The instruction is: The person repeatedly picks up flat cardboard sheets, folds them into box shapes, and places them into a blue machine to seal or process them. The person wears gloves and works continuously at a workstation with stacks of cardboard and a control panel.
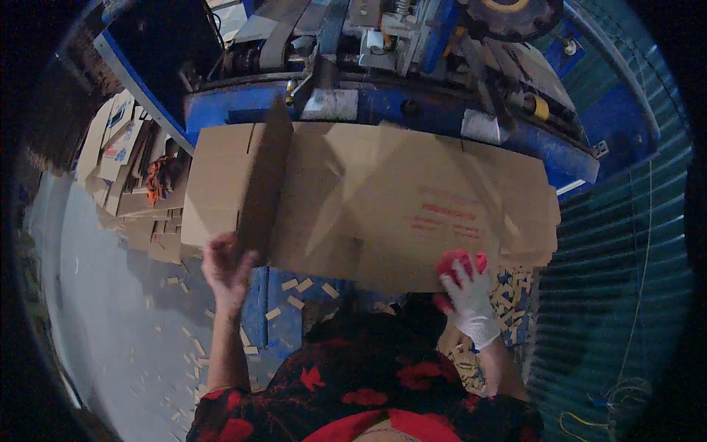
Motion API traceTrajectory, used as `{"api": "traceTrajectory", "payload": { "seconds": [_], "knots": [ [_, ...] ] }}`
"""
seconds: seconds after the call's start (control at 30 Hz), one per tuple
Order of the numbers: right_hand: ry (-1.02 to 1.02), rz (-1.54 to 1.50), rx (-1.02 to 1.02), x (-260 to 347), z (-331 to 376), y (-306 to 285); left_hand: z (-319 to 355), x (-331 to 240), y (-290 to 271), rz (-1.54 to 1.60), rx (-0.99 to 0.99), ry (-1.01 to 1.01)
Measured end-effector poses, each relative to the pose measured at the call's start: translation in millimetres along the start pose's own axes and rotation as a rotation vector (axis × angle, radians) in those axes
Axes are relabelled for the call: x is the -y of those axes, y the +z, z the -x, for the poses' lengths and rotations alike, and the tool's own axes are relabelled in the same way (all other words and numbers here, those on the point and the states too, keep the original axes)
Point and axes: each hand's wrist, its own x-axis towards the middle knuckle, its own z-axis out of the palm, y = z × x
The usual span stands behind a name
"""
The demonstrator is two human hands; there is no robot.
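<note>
A wide brown cardboard box blank (pixel 383 191), creased and with red print on its right part, lies in front of me. Its left panel (pixel 217 177) is folded up beside a shadowed fold. My left hand (pixel 228 271) is bare and at the near corner of that panel. Its thumb is apart from the fingers, which look slightly blurred. On the blank's near edge, right of the middle, is my right hand (pixel 468 295) in a white glove with red fingertips. Its fingers lie over the edge, with the thumb lower at the edge.
A blue machine (pixel 412 110) with belts and rollers stands along the blank's far side. Stacked flat cardboard (pixel 140 184) with an orange bundle (pixel 157 180) on top is at left. Cardboard scraps (pixel 508 298) litter the floor. Green corrugated metal (pixel 611 258) borders the right.
</note>
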Motion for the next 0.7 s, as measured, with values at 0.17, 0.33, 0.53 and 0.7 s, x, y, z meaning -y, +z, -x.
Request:
{"api": "traceTrajectory", "payload": {
  "seconds": [0.17, 0.33, 0.53, 0.7],
  "knots": [
    [-0.164, 0.213, -0.166, -18, -21, 3, -4, -3, 56, -0.237, 0.403, 0.231],
    [-0.106, 0.301, -0.295, -63, -56, -2, -56, -9, 99, -0.414, 0.422, 0.488],
    [-0.104, 0.367, -0.442, -122, -142, 12, -129, 6, 150, -0.493, 0.37, 0.538],
    [-0.202, 0.261, -0.461, -155, -194, 16, -167, 23, 185, -0.547, 0.354, 0.597]
  ]
}}
